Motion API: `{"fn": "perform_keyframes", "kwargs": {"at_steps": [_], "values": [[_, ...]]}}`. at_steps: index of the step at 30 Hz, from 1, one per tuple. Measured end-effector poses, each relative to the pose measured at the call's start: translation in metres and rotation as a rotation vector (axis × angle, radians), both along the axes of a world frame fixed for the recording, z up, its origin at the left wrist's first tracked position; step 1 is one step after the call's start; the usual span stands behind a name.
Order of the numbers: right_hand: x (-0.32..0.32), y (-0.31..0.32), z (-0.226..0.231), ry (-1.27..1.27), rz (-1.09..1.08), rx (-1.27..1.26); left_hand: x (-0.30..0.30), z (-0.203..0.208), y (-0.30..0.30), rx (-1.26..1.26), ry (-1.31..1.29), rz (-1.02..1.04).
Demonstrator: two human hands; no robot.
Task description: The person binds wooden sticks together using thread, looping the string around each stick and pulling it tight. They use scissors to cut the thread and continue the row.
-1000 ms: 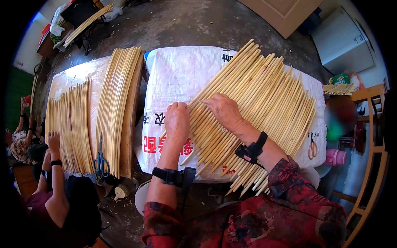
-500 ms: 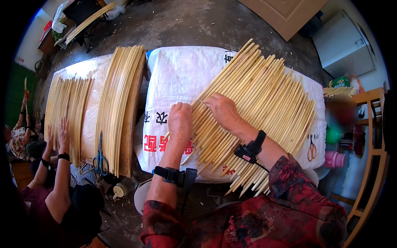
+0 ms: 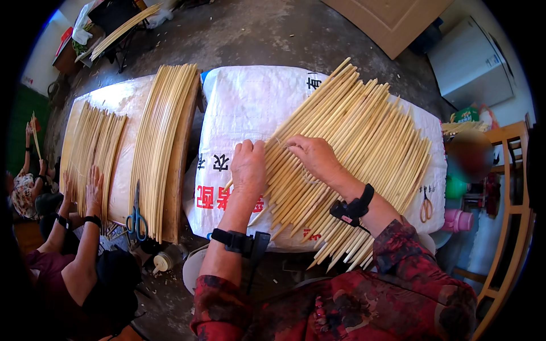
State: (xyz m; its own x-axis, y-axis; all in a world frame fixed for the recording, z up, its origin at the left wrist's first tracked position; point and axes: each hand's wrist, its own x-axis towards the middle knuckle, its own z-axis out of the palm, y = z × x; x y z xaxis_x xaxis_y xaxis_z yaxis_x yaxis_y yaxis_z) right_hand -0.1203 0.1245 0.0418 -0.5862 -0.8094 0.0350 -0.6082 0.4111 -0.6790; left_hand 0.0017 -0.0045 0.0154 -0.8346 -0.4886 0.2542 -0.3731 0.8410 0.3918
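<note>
A wide row of peeled wooden sticks (image 3: 352, 153) lies slanted side by side on a white woven sheet (image 3: 244, 102). My left hand (image 3: 249, 167) is closed over the outermost stick at the row's left edge, whose lower tip shows beside my wrist; its fingertips are hidden. My right hand (image 3: 314, 158) hovers just above the sticks, thumb and fingers pinched on a thin pale thread (image 3: 307, 177). The thread runs to the edge stick near my left hand and hangs in a loose loop under my right hand.
Scissors with orange handles (image 3: 426, 210) lie on the sheet's right. On the wooden table (image 3: 124, 153) at left are more stick rows (image 3: 162, 136) and blue-handled scissors (image 3: 137, 223). A co-worker's hands (image 3: 94, 190) rest on one row. A wooden chair (image 3: 515, 210) stands at right.
My right hand has moved slightly right, drawing the thread, and its loop now shows below the hand. My left hand stays in place. The co-worker's hands have shifted down a little.
</note>
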Motion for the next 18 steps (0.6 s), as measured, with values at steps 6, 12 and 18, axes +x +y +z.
{"fn": "perform_keyframes", "kwargs": {"at_steps": [6, 12, 18], "values": [[-0.001, -0.005, -0.008, -0.12, 0.006, -0.034, 0.003, 0.007, -0.001, 0.033, 0.021, -0.043], [0.0, -0.01, -0.008, -0.034, 0.02, -0.027, 0.004, 0.0, -0.004, 0.034, 0.049, -0.03], [0.001, -0.013, -0.009, -0.01, 0.004, -0.007, 0.004, 0.002, -0.004, 0.042, 0.047, -0.037]]}}
